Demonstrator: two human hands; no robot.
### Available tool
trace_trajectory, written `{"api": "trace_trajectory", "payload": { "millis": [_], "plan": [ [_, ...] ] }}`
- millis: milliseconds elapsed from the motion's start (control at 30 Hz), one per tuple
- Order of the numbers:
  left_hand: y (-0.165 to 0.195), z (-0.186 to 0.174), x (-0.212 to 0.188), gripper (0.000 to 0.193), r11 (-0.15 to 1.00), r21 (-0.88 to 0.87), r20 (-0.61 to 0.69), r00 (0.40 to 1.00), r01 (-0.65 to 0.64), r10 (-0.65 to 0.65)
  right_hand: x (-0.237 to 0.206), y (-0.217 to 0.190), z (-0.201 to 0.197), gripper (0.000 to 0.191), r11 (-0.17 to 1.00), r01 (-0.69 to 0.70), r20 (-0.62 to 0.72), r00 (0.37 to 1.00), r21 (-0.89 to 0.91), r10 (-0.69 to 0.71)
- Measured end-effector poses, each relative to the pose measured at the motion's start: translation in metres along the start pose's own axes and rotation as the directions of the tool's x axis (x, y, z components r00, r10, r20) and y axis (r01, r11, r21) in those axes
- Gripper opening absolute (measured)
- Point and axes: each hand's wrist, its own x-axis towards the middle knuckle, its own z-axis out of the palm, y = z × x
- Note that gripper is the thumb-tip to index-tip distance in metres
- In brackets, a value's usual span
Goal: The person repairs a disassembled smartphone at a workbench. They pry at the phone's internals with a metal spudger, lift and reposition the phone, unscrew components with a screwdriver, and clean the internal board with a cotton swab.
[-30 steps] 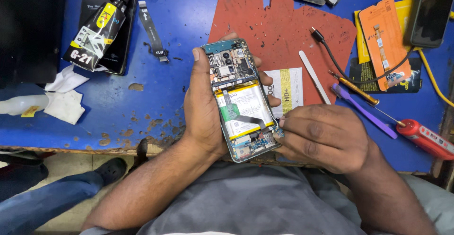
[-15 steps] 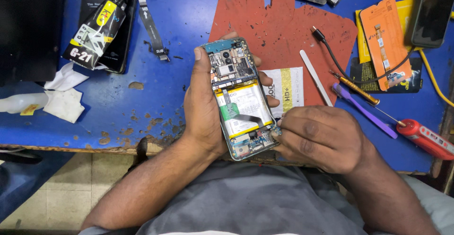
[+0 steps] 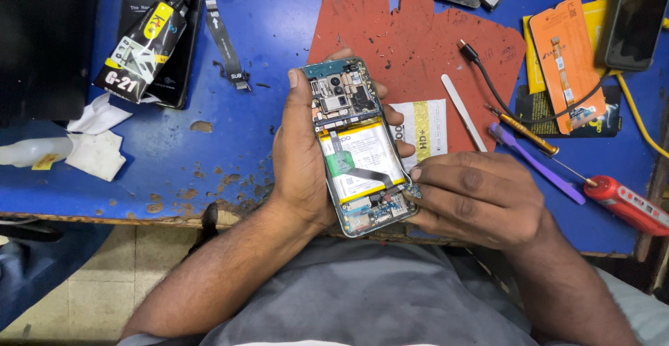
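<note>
My left hand (image 3: 301, 165) grips an opened smartphone (image 3: 357, 145) with its back cover off, so the circuit board, white battery and a flex cable show. It is held above the near edge of the blue workbench (image 3: 209, 151), tilted slightly. My right hand (image 3: 474, 196) rests against the phone's lower right corner, fingertips pinched on a small part at the bottom board. What the fingertips hold is too small to make out.
A red work mat (image 3: 418, 32) lies behind the phone with a white spudger (image 3: 463, 112), a purple pry tool (image 3: 536, 163), a red-handled screwdriver (image 3: 624, 203) and a black cable (image 3: 488, 81). A black glue tube (image 3: 143, 50), flex cable (image 3: 224, 43) and crumpled tissues (image 3: 97, 144) sit left. Orange packets (image 3: 568, 60) lie right.
The phone and both hands have stayed almost in place. The right fingertips have shifted slightly at the phone's lower corner. A person's leg at lower left has moved out of view.
</note>
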Motion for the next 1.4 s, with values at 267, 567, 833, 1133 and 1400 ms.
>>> {"api": "trace_trajectory", "payload": {
  "millis": [267,567,833,1133,1400],
  "plan": [
    [0.000,0.001,0.001,0.076,1.000,-0.002,-0.007,1.000,0.004,-0.004,0.004,0.002,-0.004,0.025,0.997,0.079,0.023,0.997,0.019,-0.079],
    [-0.004,-0.005,0.001,0.072,0.997,-0.055,-0.037,0.998,0.047,-0.049,-0.002,0.000,-0.004,0.025,0.991,0.126,0.092,0.988,-0.046,-0.121],
    [0.004,0.000,0.004,0.068,0.991,-0.124,-0.009,0.998,0.053,-0.055,-0.006,-0.009,0.004,0.029,0.995,-0.102,-0.104,0.990,-0.021,0.100],
    [-0.003,0.009,-0.001,0.069,0.996,-0.076,-0.023,0.999,0.043,-0.045,-0.012,-0.011,-0.005,0.027,0.999,0.004,-0.085,0.996,-0.038,-0.007],
    [-0.006,0.007,-0.005,0.069,1.000,-0.028,0.003,1.000,0.004,-0.004,-0.021,-0.007,-0.009,0.028,0.986,0.149,0.040,0.988,-0.069,-0.147]
  ]
}}
